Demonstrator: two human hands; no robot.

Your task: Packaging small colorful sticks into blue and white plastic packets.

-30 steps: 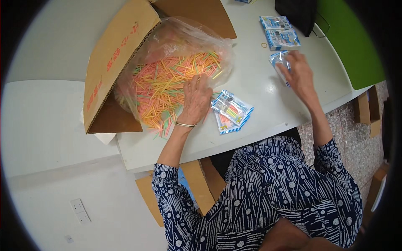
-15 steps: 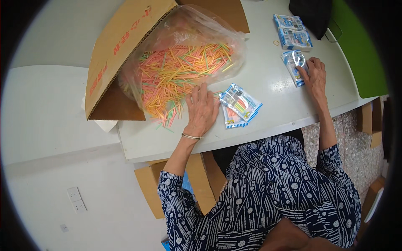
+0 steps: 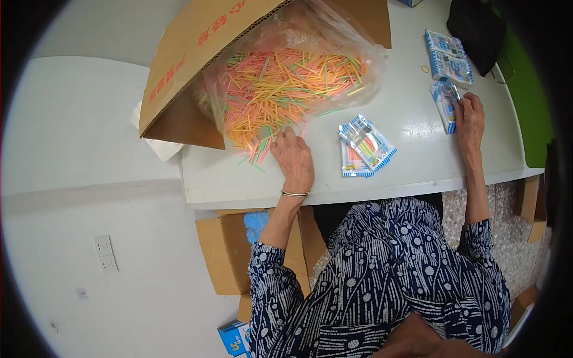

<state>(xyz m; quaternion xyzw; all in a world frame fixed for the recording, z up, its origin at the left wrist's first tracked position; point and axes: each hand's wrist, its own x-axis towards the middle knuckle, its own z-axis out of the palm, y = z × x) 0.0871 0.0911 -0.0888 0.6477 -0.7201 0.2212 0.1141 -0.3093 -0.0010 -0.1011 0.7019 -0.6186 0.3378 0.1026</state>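
Observation:
At the near edge of a heap of thin pastel sticks (image 3: 280, 83) in pink, yellow and green, my left hand (image 3: 293, 162) rests palm down. Its fingers are bent and slightly apart, with the tips among loose sticks; the thumb is hidden. My right hand (image 3: 470, 122) pinches the right edge of a blue-and-white packet (image 3: 445, 107) lying flat on the table. Two overlapping clear-fronted packets (image 3: 369, 145) with coloured sticks inside lie between my hands. The heap spills from a clear plastic bag (image 3: 364, 48) in a tipped cardboard box (image 3: 191, 59).
Further packets (image 3: 450, 56) lie beyond my right hand, beside a rubber band (image 3: 425, 68) and a black bag (image 3: 474, 30). A green surface (image 3: 534, 119) borders the white table (image 3: 406, 113) on the right. Open cardboard boxes (image 3: 221, 256) stand below the table's front edge.
The whole view has shifted, so the table's things appear further right and higher. My left fingers are more bent and sit closer to the loose sticks. The right hand remains at the same packet.

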